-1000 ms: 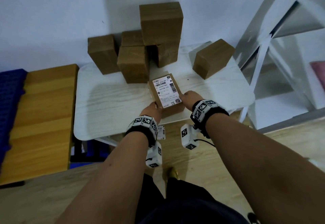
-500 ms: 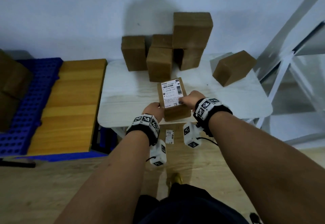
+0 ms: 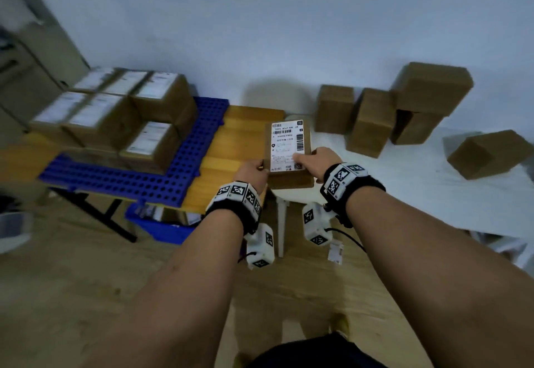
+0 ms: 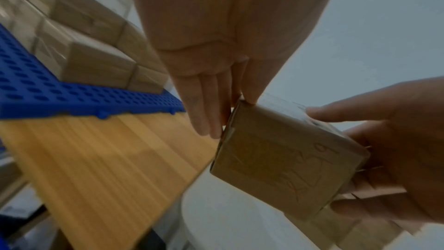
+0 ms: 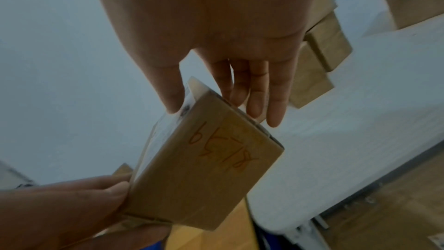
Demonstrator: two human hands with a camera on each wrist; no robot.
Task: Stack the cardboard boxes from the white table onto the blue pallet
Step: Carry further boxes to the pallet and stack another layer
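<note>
I hold a small cardboard box (image 3: 289,148) with a white shipping label on top, in the air over the gap between the white table (image 3: 433,194) and the wooden bench (image 3: 231,142). My left hand (image 3: 260,168) grips its near left corner, thumb on top and fingers down the side (image 4: 209,113). My right hand (image 3: 309,159) grips the near right corner, thumb on the label (image 5: 173,92). The box's near face (image 5: 204,168) carries handwritten red marks. The blue pallet (image 3: 130,177) lies to the left with several labelled boxes (image 3: 115,107) stacked on it.
Several plain cardboard boxes (image 3: 372,122) stand against the wall at the back of the white table, and one tilted box (image 3: 488,153) lies to the right. The pallet rests on the wooden bench, with blue crates (image 3: 161,226) under it. A small paper tag (image 3: 335,252) lies on the wooden floor.
Both hands lifted the labelled box off the white table's front and carried it left. The view swung left, bringing the blue pallet and its stacked boxes into sight.
</note>
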